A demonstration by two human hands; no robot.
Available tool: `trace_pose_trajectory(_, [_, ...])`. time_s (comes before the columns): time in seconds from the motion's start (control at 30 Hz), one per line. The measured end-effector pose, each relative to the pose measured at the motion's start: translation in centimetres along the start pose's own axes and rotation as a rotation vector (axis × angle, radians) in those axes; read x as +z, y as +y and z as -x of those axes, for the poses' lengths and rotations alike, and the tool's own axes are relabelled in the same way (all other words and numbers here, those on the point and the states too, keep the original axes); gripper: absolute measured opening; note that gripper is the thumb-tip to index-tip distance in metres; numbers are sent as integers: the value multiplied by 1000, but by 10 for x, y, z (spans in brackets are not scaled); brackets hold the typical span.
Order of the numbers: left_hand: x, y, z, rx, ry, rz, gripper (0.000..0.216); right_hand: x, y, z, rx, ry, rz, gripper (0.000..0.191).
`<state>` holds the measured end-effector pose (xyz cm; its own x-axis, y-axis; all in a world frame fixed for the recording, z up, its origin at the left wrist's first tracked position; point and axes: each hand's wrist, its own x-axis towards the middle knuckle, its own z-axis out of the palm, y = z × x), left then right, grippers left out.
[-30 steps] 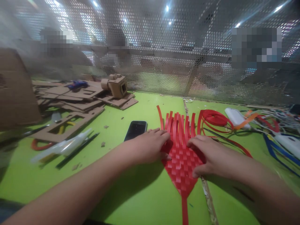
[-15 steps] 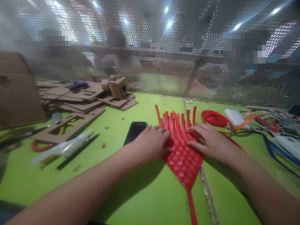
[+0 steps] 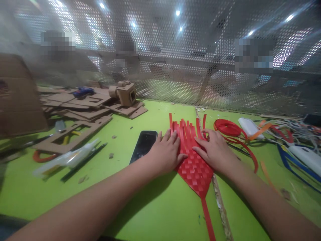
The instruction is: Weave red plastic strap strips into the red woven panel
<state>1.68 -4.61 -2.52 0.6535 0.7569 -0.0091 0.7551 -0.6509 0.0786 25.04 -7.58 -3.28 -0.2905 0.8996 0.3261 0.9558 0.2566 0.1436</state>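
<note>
We see one red woven piece [image 3: 195, 170], which lies flat on the green desk [image 3: 140, 214] between two hands, its narrow point toward us and one long red tail [image 3: 208, 219] running from this point. At the far end stand several loose strips [image 3: 184, 129], too overlapped for us to count surely. Our left hand [image 3: 165, 152] is open, with spread fingers over the left border and the thumb on the weave. Our right hand [image 3: 215, 152] rests on the right border, its fingers bent and the grip partly open, thumb and forefinger a little apart; whether it pinches a strip, we cannot tell. Beside the left hand lies one dark phone [image 3: 142, 144]; beyond the right hand we count one red coil [image 3: 227, 127] and two white devices [image 3: 250, 128]. On the left there are one cardboard camera model [image 3: 126, 93], one blue object [image 3: 83, 91] upon cardboard sheets [image 3: 92, 112], and one cardboard panel [image 3: 20, 107], whose dark print [image 3: 3, 86] is too blurred to read.
</note>
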Motion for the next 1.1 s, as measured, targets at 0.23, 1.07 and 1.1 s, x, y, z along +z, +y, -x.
trace_pose_trajectory(0.23, [-2,-2,1,-12,3,35,82,2,1,0,-125,35,-51,33])
trace_pose_trajectory(1.07, [7,45,2,161,-30,-228,59,-3,6,-3,-214,53,-419,26])
trace_pose_trajectory(1.1, [9,43,1,173,-42,-215,60,-7,11,-2,-163,96,-431,27])
